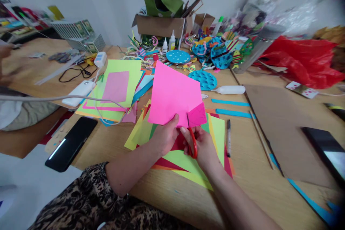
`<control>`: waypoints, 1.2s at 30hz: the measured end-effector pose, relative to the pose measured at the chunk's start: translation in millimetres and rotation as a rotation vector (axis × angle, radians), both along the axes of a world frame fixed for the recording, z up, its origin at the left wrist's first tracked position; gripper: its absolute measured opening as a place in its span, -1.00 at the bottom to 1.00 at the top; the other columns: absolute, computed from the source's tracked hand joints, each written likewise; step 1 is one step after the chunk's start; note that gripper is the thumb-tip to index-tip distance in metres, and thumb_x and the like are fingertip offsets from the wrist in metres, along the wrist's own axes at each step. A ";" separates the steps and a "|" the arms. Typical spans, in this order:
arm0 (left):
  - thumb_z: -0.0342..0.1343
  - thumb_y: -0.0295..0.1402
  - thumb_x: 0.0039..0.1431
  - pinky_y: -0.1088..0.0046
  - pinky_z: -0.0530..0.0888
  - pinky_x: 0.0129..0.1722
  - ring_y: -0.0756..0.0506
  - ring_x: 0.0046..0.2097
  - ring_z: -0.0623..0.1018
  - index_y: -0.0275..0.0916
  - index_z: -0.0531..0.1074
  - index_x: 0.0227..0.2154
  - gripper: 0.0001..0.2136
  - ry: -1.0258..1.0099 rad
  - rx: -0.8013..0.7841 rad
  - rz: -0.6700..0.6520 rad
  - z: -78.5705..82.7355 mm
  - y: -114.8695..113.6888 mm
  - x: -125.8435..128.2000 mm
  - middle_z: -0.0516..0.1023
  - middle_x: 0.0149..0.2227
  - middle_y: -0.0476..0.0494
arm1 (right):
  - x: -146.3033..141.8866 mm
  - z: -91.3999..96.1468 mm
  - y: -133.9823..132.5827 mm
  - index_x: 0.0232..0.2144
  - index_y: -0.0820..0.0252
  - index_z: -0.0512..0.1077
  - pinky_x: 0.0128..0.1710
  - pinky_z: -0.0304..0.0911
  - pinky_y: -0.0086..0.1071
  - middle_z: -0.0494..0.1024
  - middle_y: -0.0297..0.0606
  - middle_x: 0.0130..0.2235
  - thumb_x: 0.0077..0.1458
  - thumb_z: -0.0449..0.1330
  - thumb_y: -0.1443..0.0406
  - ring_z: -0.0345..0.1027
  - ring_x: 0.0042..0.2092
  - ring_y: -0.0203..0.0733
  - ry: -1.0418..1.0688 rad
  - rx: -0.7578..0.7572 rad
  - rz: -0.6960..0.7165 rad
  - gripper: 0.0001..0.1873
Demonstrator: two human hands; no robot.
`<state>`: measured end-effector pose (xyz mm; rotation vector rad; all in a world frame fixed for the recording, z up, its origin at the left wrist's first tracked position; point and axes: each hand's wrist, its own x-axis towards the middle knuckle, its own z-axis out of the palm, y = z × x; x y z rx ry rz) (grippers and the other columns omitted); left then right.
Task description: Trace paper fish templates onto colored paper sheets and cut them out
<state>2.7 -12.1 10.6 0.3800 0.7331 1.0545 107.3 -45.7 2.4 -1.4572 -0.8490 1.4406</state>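
My left hand (166, 136) pinches the lower edge of a bright pink sheet of paper (174, 95), thumb on top. The sheet is held up, tilted, above a pile of coloured paper (185, 160). My right hand (201, 145) is closed round the red handles of a pair of scissors (193, 143). The blades stand at the sheet's lower right, where a cut separates a darker pink corner piece (197, 114) with faint drawn lines. How far the blades are apart is hard to make out. A pen (229, 138) lies right of the pile.
Left are more paper sheets (134, 65), a white power bank (79, 93) with a cable, and a black phone (71, 143). A glue bottle (230, 90), blue strips (234, 113) and brown cardboard (285, 133) lie right. Behind stand craft pieces and a cardboard box (159, 25). Another person sits far left.
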 end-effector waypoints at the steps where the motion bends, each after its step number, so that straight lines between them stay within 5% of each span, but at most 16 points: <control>1: 0.18 -0.28 0.13 0.37 0.50 -0.40 -0.13 -0.31 0.56 -0.27 0.40 -0.16 -0.75 -0.004 -0.003 0.007 0.6 0.1 -0.1 0.56 -0.21 -0.19 | -0.2 0.3 0.0 -0.53 0.11 0.16 -0.82 -0.01 -0.53 0.35 -0.50 -0.72 -0.27 0.36 -0.13 0.20 -0.77 -0.35 -0.004 -0.007 -0.005 -0.41; 9: 0.07 0.04 0.13 0.35 0.33 -0.64 -0.10 -0.62 0.39 -0.34 0.39 -0.10 -0.49 0.028 -0.008 -0.335 -2.1 2.2 -6.5 0.43 -0.55 -0.08 | 1.4 -2.6 0.5 -0.54 0.14 0.24 -0.77 0.07 -0.50 0.37 -0.45 -0.73 -0.20 0.33 -0.12 0.22 -0.74 -0.33 0.016 0.004 0.022 -0.47; 18: -0.04 0.05 0.19 0.35 0.31 -0.65 -0.11 -0.63 0.38 -0.36 0.41 -0.22 -0.51 0.012 -0.020 -0.363 -5.1 3.8 -6.9 0.36 -0.61 -0.06 | 1.9 -1.1 1.1 -0.55 0.16 0.26 -0.75 0.07 -0.49 0.38 -0.41 -0.72 -0.17 0.33 -0.09 0.24 -0.73 -0.32 0.010 0.024 0.030 -0.50; 36: -0.05 -0.14 0.27 0.27 0.45 -0.39 -0.17 -0.46 0.52 -0.41 0.33 0.00 -0.57 -0.096 -0.082 -0.254 -7.1 4.5 -7.0 0.55 -0.40 -0.26 | 1.3 -1.0 1.5 -0.55 0.16 0.23 -0.79 0.02 -0.52 0.31 -0.49 -0.75 -0.25 0.38 -0.07 0.17 -0.76 -0.36 -0.022 0.033 0.001 -0.46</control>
